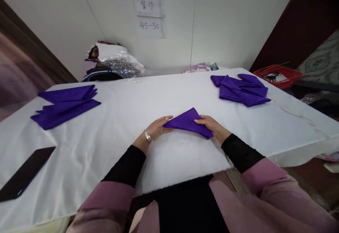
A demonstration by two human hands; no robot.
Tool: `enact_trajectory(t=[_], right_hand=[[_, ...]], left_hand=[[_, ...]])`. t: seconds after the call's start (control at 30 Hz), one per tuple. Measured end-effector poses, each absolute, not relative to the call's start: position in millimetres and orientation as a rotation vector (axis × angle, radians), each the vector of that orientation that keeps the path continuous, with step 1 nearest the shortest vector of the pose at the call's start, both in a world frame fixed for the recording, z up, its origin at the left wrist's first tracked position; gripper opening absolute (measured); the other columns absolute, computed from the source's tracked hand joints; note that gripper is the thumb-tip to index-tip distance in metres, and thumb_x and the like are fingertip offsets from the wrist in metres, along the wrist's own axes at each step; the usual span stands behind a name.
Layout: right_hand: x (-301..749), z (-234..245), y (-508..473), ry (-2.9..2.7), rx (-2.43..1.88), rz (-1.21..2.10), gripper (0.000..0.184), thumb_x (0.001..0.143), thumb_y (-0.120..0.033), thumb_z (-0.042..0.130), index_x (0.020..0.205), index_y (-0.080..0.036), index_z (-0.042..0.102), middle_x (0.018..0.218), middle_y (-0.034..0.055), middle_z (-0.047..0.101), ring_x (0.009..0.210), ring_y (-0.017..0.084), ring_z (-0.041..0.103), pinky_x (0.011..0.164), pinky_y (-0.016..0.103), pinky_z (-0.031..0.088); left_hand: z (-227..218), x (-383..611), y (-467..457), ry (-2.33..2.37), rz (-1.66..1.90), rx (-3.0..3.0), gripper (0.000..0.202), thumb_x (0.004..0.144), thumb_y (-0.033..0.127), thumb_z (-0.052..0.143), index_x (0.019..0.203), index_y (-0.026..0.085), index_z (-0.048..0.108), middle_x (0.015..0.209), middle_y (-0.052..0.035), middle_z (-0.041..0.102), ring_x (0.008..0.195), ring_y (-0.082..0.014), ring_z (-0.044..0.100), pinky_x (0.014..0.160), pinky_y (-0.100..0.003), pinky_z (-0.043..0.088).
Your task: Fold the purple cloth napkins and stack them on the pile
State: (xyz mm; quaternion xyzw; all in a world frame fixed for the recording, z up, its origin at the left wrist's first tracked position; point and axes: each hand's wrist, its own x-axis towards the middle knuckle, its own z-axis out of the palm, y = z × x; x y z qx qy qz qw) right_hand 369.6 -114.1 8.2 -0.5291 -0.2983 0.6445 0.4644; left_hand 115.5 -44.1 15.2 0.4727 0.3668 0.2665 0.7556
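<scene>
A purple cloth napkin point(186, 121), folded into a triangle, is held between my two hands just above the white-covered table. Its peak points away from me. My left hand point(157, 127), with a silver bracelet point(148, 136) at the wrist, grips the napkin's left corner between thumb and fingers. On the other side my right hand point(211, 125) pinches the right part, thumb on top and the fingers mostly hidden behind the cloth.
Folded purple napkins point(66, 106) lie at the left; more purple cloths point(242, 90) are heaped at the right. A dark flat object point(26, 173) rests front left. Fabrics under plastic point(113, 61) stand against the wall. A red basket point(278, 77) sits beyond the right edge.
</scene>
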Motion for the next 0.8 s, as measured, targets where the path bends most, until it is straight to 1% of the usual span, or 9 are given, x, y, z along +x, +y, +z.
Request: enact_trajectory(t=[0.07, 0.13, 0.2, 0.23, 0.37, 0.47, 0.63, 0.73, 0.8], right_hand=[[370, 5, -112, -0.693, -1.264, 1.592, 0.016, 0.065, -0.017, 0.072, 0.078, -0.015, 0.064, 0.068, 0.0025, 0.068, 0.053, 0.012, 0.059, 0.051, 0.022, 0.05], [370, 4, -111, -0.669, -1.254, 1.594, 0.015, 0.066, -0.016, 0.071, 0.08, -0.016, 0.064, 0.068, 0.0024, 0.068, 0.052, 0.012, 0.059, 0.05, 0.022, 0.05], [372, 3, -111, -0.653, -1.265, 1.593, 0.016, 0.067, -0.017, 0.071, 0.08, -0.016, 0.064, 0.067, 0.0021, 0.068, 0.052, 0.012, 0.059, 0.049, 0.022, 0.05], [374, 3, -111, -0.654, -1.267, 1.595, 0.016, 0.067, -0.017, 0.072, 0.081, -0.016, 0.064, 0.068, 0.0021, 0.068, 0.052, 0.012, 0.059, 0.049, 0.022, 0.05], [379, 1, -109, -0.705, -1.248, 1.628, 0.02, 0.068, -0.02, 0.073, 0.085, -0.016, 0.064, 0.072, 0.0023, 0.068, 0.053, 0.012, 0.06, 0.049, 0.022, 0.051], [378, -2, -108, -0.722, -1.221, 1.636, 0.026, 0.066, -0.021, 0.074, 0.09, -0.017, 0.065, 0.077, 0.0029, 0.069, 0.056, 0.012, 0.061, 0.051, 0.022, 0.051], [370, -2, -108, -0.72, -1.092, 1.632, 0.039, 0.059, -0.02, 0.078, 0.095, -0.017, 0.063, 0.082, 0.0025, 0.07, 0.064, 0.014, 0.064, 0.065, 0.025, 0.052], [368, -4, -105, -0.735, -1.023, 1.633, 0.049, 0.056, -0.021, 0.08, 0.102, -0.017, 0.063, 0.086, 0.002, 0.07, 0.069, 0.014, 0.065, 0.071, 0.028, 0.051], [368, -5, -103, -0.735, -1.008, 1.639, 0.052, 0.054, -0.021, 0.08, 0.103, -0.017, 0.063, 0.086, 0.0017, 0.069, 0.068, 0.013, 0.064, 0.072, 0.028, 0.05]], left_hand=[[8, 108, -44, 0.692, 0.661, 0.946, 0.044, 0.078, 0.039, 0.065, 0.117, 0.02, 0.058, 0.106, -0.008, 0.068, 0.092, -0.0192, 0.065, 0.093, -0.041, 0.048], [4, 104, -44, 0.601, 0.7, 0.907, 0.048, 0.073, 0.028, 0.071, 0.119, 0.02, 0.059, 0.108, -0.0074, 0.068, 0.095, -0.0198, 0.065, 0.099, -0.042, 0.044], [2, 105, -45, 0.589, 0.729, 0.927, 0.053, 0.066, 0.019, 0.075, 0.117, 0.02, 0.06, 0.106, -0.006, 0.069, 0.095, -0.0199, 0.066, 0.101, -0.043, 0.043], [1, 106, -46, 0.605, 0.751, 0.944, 0.053, 0.064, 0.017, 0.076, 0.115, 0.02, 0.062, 0.104, -0.0054, 0.069, 0.093, -0.0197, 0.066, 0.101, -0.044, 0.043], [-2, 115, -49, 0.719, 0.865, 1.02, 0.048, 0.062, 0.024, 0.078, 0.108, 0.017, 0.066, 0.091, -0.0042, 0.072, 0.082, -0.0195, 0.068, 0.095, -0.048, 0.048], [-4, 119, -50, 0.797, 0.939, 1.049, 0.046, 0.06, 0.03, 0.079, 0.102, 0.015, 0.068, 0.087, -0.0046, 0.072, 0.078, -0.0204, 0.069, 0.091, -0.047, 0.052], [-2, 119, -51, 0.979, 0.972, 1.136, 0.043, 0.061, 0.033, 0.074, 0.099, 0.014, 0.068, 0.079, -0.0045, 0.073, 0.072, -0.023, 0.07, 0.083, -0.046, 0.057], [-2, 116, -47, 1.039, 0.981, 1.172, 0.041, 0.06, 0.034, 0.073, 0.096, 0.015, 0.068, 0.083, -0.0046, 0.073, 0.073, -0.0241, 0.07, 0.082, -0.046, 0.058], [-5, 114, -43, 1.058, 0.954, 1.169, 0.039, 0.06, 0.034, 0.072, 0.094, 0.015, 0.069, 0.081, -0.0043, 0.074, 0.073, -0.0244, 0.071, 0.084, -0.044, 0.057]])
